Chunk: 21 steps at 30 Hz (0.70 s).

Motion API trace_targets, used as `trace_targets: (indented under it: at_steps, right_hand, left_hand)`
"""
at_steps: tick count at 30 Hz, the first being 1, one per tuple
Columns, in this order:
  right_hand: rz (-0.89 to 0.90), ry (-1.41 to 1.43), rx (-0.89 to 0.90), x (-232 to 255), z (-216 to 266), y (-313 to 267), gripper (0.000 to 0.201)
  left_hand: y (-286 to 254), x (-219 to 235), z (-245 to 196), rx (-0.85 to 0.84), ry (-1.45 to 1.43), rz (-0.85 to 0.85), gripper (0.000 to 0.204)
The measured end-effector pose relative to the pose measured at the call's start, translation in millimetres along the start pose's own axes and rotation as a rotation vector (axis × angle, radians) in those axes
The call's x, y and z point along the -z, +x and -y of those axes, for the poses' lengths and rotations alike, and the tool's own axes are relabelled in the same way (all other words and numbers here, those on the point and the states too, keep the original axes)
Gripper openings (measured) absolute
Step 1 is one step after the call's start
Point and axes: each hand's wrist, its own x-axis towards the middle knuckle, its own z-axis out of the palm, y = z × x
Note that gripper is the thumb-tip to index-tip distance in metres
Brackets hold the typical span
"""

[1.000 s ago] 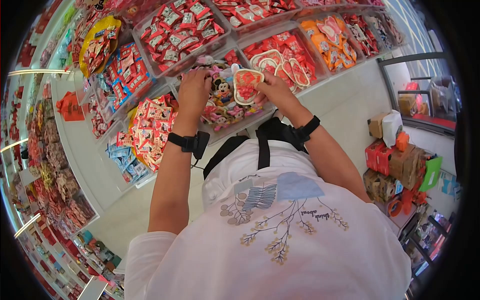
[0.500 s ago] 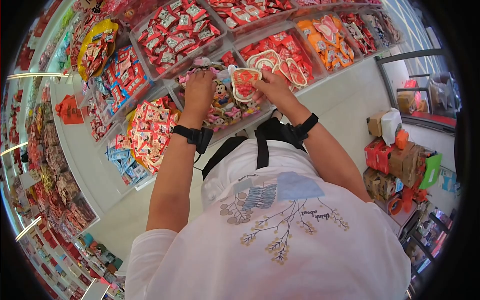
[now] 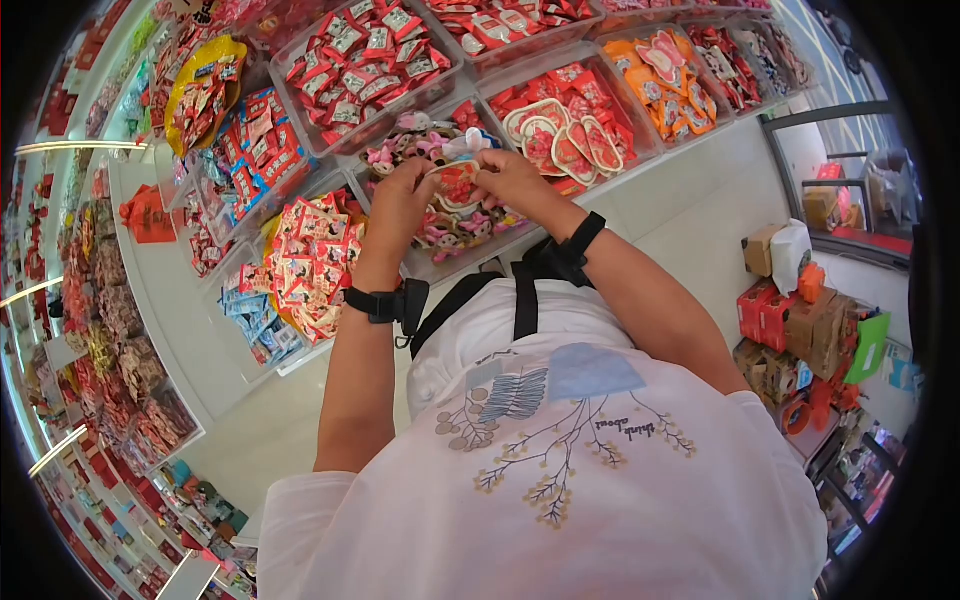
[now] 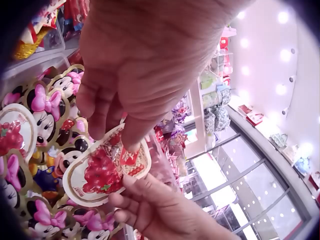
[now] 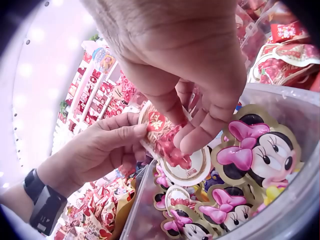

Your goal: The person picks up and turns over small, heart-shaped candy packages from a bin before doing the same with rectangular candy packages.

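Note:
Both hands hold one flat packet with a cream border and red berry print [image 3: 456, 187], above a clear bin of cartoon-mouse packets [image 3: 462, 232]. My left hand [image 3: 400, 203] pinches its left edge in the head view; in the right wrist view the thumb of this left hand [image 5: 107, 140] lies on the packet's face. On the opposite edge, the right hand [image 3: 520, 186] grips with thumb and fingers. The left wrist view shows the packet [image 4: 102, 172] tilted between the left hand [image 4: 135, 65] and the right hand [image 4: 160, 205]. Another berry packet [image 4: 15, 132] lies among the mouse packets.
Bins of red packets [image 3: 365, 70] and orange packets [image 3: 665, 85] stand behind and to the right. Red-and-white packets [image 3: 310, 262] lie at the left. Cardboard boxes [image 3: 815, 325] are stacked on the far right.
The left hand has come from the mouse packets to the berry packet and now holds it too. The right hand has brought that packet slightly left and down, and its face has tilted.

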Motion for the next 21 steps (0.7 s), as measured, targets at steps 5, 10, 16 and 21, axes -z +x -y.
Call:
trace_targets:
  at_steps: [5, 10, 16, 21]
  right_hand:
    - [-0.061, 0.101, 0.021, 19, -14, 4, 0.024]
    - [-0.135, 0.060, -0.015, 47, -9, -20, 0.022]
    - [-0.261, 0.084, -0.091, 73, -9, -43, 0.020]
    - [-0.431, 0.013, 0.055, 116, -29, -47, 0.021]
  left_hand:
    - [-5, -3, 15, 0.073, 0.049, -0.082, 0.015]
    - [2, -19, 44, -0.022, 0.216, -0.112, 0.015]
    - [1, -30, 40, -0.013, 0.298, -0.058, 0.014]
    - [-1, -33, 40, 0.001, 0.321, -0.043, 0.019]
